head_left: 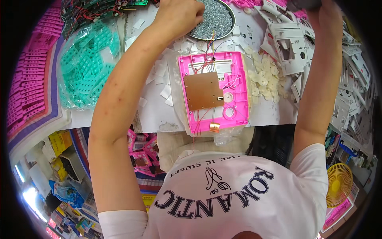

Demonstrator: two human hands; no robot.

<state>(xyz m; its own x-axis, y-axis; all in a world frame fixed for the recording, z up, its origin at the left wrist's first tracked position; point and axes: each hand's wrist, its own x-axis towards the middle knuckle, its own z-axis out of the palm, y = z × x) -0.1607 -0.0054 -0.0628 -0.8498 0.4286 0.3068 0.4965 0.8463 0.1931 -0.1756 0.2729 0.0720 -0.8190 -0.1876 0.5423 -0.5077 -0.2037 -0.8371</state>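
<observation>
My left hand [181,16] is at the round metal tray [234,24] of small silvery screws [217,20], its fingers curled down at the screws; what they pinch is hidden. At the top right edge my right hand [327,12], partly cut off, is closed around a dark rounded object [305,4] whose kind does not show. Between my arms a pink plastic casing [240,85] lies open side up on a padded, plastic-covered base. A brown circuit board [203,91] rests in it, with thin wires and a small coppery piece [214,127] at the near edge.
A clear bag of teal plastic parts [87,67] lies on the left, beside stacked pink parts [30,67]. Cream discs [266,77] and white casing panels [288,49] heap up on the right. Circuit boards with wires [91,12] are at the far left. A yellow fan [339,185] stands lower right.
</observation>
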